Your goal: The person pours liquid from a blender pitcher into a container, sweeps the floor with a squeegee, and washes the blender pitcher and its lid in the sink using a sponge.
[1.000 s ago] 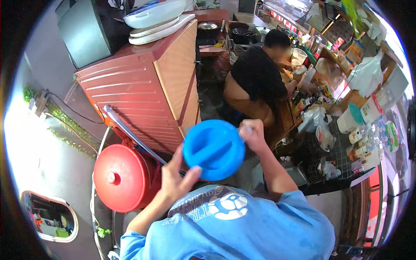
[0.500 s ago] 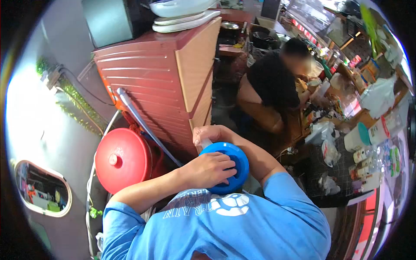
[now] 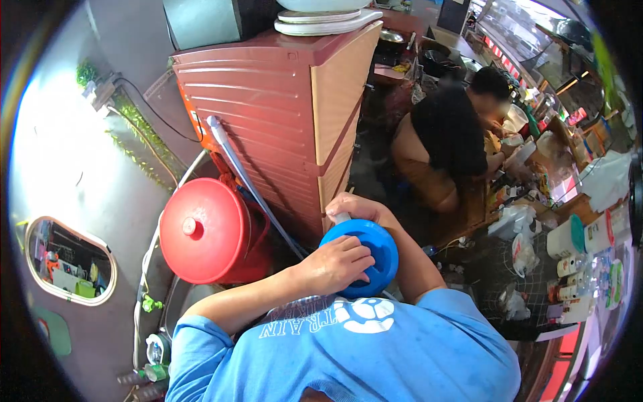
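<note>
Two hands [image 3: 337,263] [image 3: 364,208], blue lid [image 3: 383,252] — cabinet edge [image 3: 314,114] near

Pretty cramped room tbh. Grey wall [image 3: 127,208] on the left with a blown-out patch of light [image 3: 57,147] and a rounded mirror [image 3: 70,260] lower down. Big maroon cabinet [image 3: 254,100] mid-room, dark floor [image 3: 378,164] past it, wooden table [image 3: 473,204] and bright window [image 3: 514,33] over right.

We note the left hand [image 3: 338,264] hiding part of the blue lid [image 3: 384,258], the white bowl [image 3: 323,4] cut by the top edge, and bottle labels [image 3: 568,266] too small to read.
</note>
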Demonstrator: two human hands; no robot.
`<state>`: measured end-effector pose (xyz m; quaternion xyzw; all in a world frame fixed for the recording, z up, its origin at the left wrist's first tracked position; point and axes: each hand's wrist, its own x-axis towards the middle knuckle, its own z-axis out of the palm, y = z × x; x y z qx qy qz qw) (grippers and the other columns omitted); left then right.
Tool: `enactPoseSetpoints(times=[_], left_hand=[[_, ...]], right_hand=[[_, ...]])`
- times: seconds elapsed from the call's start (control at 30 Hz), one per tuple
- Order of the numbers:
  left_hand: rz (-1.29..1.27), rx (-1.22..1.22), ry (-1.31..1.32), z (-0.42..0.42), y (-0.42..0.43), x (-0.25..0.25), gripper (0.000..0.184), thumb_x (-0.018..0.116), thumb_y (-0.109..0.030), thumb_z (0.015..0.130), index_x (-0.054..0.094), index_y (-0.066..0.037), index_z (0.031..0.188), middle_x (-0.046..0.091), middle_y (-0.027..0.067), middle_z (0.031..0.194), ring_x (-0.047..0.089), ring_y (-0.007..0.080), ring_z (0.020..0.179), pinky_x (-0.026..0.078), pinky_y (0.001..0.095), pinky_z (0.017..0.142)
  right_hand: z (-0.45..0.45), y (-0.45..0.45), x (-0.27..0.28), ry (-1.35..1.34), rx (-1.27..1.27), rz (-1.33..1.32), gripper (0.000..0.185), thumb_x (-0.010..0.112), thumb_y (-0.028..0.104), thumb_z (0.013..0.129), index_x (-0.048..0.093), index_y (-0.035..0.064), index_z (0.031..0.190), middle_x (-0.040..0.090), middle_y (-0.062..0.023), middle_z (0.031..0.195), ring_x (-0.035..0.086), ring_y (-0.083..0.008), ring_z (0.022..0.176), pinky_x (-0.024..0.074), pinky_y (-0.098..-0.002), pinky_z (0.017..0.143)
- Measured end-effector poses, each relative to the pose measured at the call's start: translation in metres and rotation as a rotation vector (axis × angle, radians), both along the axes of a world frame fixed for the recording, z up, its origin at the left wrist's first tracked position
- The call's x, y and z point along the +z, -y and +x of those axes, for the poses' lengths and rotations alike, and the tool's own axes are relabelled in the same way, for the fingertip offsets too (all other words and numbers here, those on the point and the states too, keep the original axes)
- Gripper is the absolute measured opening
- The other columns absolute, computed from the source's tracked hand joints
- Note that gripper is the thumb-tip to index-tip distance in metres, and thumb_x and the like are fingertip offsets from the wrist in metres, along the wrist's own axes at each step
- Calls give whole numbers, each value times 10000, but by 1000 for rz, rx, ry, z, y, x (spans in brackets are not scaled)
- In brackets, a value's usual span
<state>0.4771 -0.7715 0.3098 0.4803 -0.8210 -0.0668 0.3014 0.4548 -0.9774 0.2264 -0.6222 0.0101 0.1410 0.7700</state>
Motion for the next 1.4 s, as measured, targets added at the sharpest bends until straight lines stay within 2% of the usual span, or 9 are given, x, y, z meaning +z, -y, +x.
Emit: enactPoseSetpoints(times=[0.27,0.43,0.5,0.6,0.87,1.13,1.17,1.2,1.4], left_hand=[[-117,257,-91,20,0,4,270,753,-149,728,650,-16,939,636,118,915,605,307,904,474,415,851],[-49,516,-296,57,-25,15,224,752,-54,728,665,15,922,654,175,880,621,367,853,513,414,763],[39,660,-404,71,-43,15,227,725,-55,788,670,22,995,675,148,890,649,271,831,517,366,763],[157,907,-695,96,-69,3,219,663,-89,894,663,40,1072,703,79,929,638,117,836,517,282,767],[-150,649,-2010,164,-164,-74,334,621,-177,929,604,-7,1215,681,112,1112,678,208,941,574,373,824],[-506,281,-2101,171,-293,-155,472,533,-357,971,508,-79,1352,569,130,1332,565,284,1188,471,468,1010],[-625,555,-2001,176,-319,-172,496,481,-407,984,490,-97,1372,544,128,1364,527,305,1233,423,490,1056],[-624,256,-2081,177,-349,-187,497,459,-420,989,489,-107,1374,541,113,1369,518,309,1243,404,506,1069],[-954,762,-2061,152,-482,-293,511,499,-452,962,503,-140,1366,520,80,1400,487,306,1282,360,509,1109]], right_hand=[[4,27,-26,981,-502,-1148,115,636,127,785,632,20,744,629,-177,679,638,-323,614,472,-414,530],[5,-7,-13,730,-709,-961,195,633,157,782,579,-3,683,573,-134,549,585,-268,503,440,-365,532],[2,-30,-4,150,-962,-334,265,595,146,807,487,-9,622,466,-14,526,457,-121,502,347,-327,499],[8,-57,-14,193,-1030,-318,297,558,151,827,421,0,610,386,35,583,362,-59,578,281,-309,504],[32,-112,-34,215,-1038,-316,318,559,140,867,413,-25,638,366,29,588,366,-65,600,302,-297,535],[52,-160,-67,123,-956,-151,298,552,163,919,501,18,663,435,61,679,389,-50,673,321,-262,585],[52,-165,-64,93,-960,-115,282,550,173,919,539,14,687,471,53,691,422,-56,679,349,-260,603],[52,-169,-61,62,-963,-80,273,548,183,919,577,9,710,507,45,703,455,-62,685,378,-259,621],[56,-176,-69,-60,-990,20,229,549,224,906,593,40,776,569,-8,776,553,-121,695,456,-302,677]])
